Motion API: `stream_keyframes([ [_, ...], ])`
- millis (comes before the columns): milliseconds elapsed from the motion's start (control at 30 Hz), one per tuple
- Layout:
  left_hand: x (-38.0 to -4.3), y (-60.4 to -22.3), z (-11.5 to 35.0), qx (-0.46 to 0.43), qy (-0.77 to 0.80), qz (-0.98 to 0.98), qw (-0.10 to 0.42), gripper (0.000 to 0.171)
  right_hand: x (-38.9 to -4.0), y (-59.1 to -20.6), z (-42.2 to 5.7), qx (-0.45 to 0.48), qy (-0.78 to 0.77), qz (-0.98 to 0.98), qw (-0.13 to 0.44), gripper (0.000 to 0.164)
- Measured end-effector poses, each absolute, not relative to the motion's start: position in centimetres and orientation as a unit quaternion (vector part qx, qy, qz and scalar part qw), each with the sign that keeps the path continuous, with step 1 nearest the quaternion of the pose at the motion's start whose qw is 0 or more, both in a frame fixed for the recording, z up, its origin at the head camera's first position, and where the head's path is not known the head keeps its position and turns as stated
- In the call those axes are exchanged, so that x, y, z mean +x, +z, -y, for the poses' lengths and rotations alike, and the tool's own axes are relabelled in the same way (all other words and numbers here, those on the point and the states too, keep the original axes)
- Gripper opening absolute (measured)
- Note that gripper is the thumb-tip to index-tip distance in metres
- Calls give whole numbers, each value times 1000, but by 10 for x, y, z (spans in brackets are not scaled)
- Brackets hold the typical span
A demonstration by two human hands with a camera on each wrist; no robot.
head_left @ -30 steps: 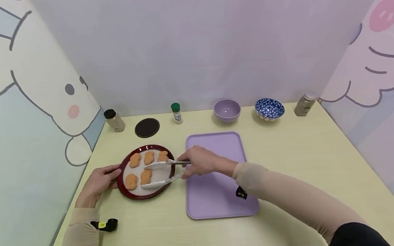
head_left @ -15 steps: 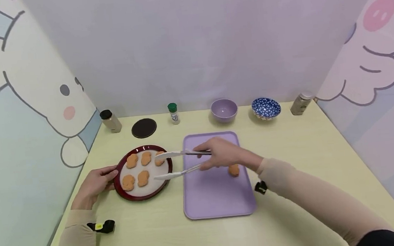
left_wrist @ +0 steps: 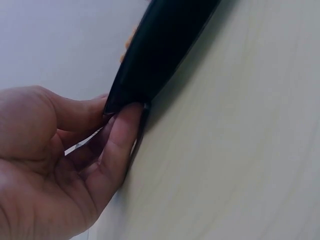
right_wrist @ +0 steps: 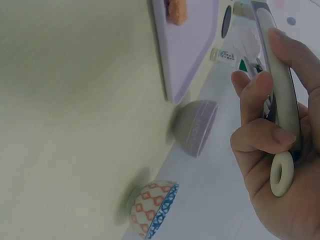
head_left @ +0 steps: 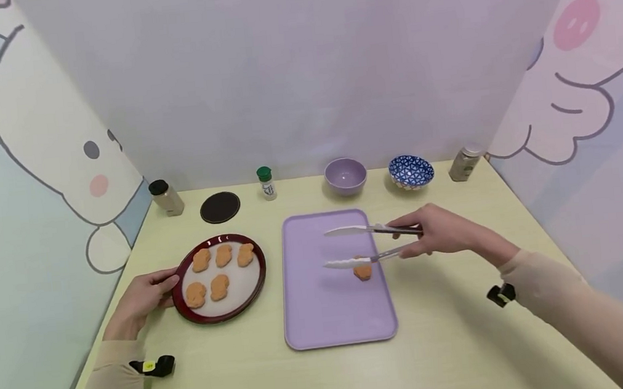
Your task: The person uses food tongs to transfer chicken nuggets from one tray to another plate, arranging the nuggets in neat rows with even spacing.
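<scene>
My left hand (head_left: 141, 297) pinches the left rim of a dark red plate (head_left: 260, 284) with a white middle. In the left wrist view, the thumb lies at the rim and a finger goes under it. Several chicken nuggets (head_left: 220, 287) lie on the plate. My right hand (head_left: 441, 231) grips a pair of tongs (head_left: 382, 229) with white tips, their arms spread and nothing between them. The tongs hang over the right part of a purple tray (head_left: 334, 322). A single nugget (head_left: 363, 272) lies on the tray, partly covered by the lower tong arm. A cream handle (right_wrist: 284, 95) shows in the right wrist view.
Along the back stand a black-capped jar (head_left: 167, 198), a black round mat (head_left: 220, 207), a green-capped shaker (head_left: 267, 185), a purple bowl (head_left: 346, 177), a blue patterned bowl (head_left: 411, 172) and a seasoning jar (head_left: 465, 164). Walls close in the table's back and sides.
My right hand has carried the tongs from over the plate rightward to over the tray, uncovering the nugget there. My left hand stays on the plate rim. The view has shifted slightly.
</scene>
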State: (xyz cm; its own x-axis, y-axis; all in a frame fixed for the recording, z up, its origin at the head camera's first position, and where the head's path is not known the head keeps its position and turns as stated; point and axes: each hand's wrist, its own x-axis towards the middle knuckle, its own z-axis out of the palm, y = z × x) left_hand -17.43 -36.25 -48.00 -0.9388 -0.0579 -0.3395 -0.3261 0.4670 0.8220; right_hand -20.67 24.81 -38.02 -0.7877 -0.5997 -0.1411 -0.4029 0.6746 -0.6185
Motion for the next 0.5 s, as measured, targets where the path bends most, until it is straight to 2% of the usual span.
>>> stream_keyframes([
  [267, -175, -481, 360, -113, 504, -846, 135, 54, -194, -386, -286, -281, -264, -906, 176, 57],
  [500, -174, -481, 361, -118, 509, -842, 135, 52, -198, -391, -304, -293, -241, -907, 184, 59],
])
